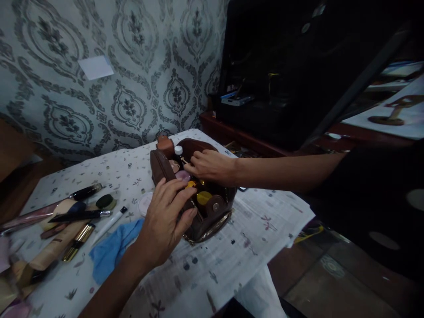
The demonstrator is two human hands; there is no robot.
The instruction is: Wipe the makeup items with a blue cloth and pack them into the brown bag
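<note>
A brown handbag (159, 165) stands unzipped on the cloth-covered table. Inside it I see a white-capped bottle (178, 150), a pinkish round item (183, 176) and a yellow round item (204, 198). My right hand (210, 167) reaches into the bag from the right. Its fingers are curled together near the bottle, and what they pinch, if anything, is hidden. My left hand (167, 221) lies against the bag's near left side, its fingers stretched over the rim and the thumb apart. A blue cloth (114, 249) lies partly behind my left wrist.
Makeup items spread over the table's left side, among them a gold-and-black tube (78, 242), a white pen (110, 225) and a black pen (79, 215). A large dark screen (281, 66) stands on a reddish cabinet (228, 132) behind, and patterned wallpaper (132, 101) covers the wall.
</note>
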